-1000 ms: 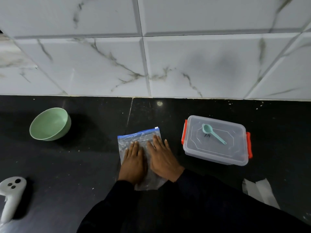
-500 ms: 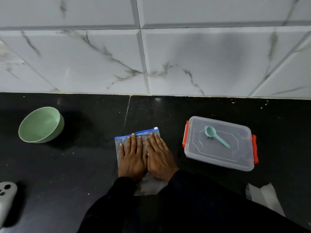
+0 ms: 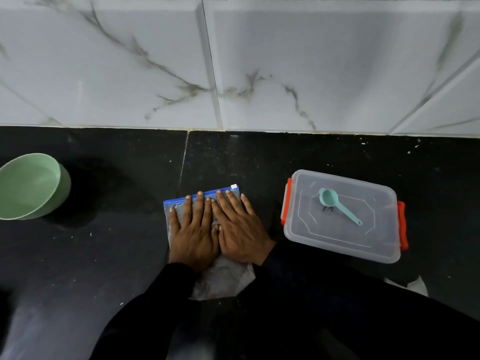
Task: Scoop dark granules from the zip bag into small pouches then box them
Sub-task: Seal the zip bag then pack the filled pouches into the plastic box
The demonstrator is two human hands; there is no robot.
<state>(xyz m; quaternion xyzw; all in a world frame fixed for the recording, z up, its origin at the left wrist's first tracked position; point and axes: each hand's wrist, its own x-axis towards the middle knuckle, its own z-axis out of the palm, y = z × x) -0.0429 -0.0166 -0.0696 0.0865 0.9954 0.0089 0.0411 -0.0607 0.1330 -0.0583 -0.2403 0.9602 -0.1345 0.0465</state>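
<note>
Both hands lie flat with fingers straight, side by side on the zip bag (image 3: pixel 220 284), gripping nothing. The left hand (image 3: pixel 193 229) and right hand (image 3: pixel 239 227) press it onto the black counter (image 3: pixel 104 242). Nearest me, the bag's bottom edge pokes out from under the wrists. A pale scrap (image 3: pixel 418 285), possibly the pouches, shows well to the right of the right sleeve. Over the last second the palms have slid up the bag, away from the body, so the fingertips now reach the blue zip strip (image 3: pixel 179 201). I take that as flattening or sealing the bag, so scooping is not under way. Right of the right hand, apart from it, sits the lidded box (image 3: pixel 324 237) with the teal scoop (image 3: pixel 337 205) on its lid. Well left of the left hand stands a green bowl (image 3: pixel 65 188).
</note>
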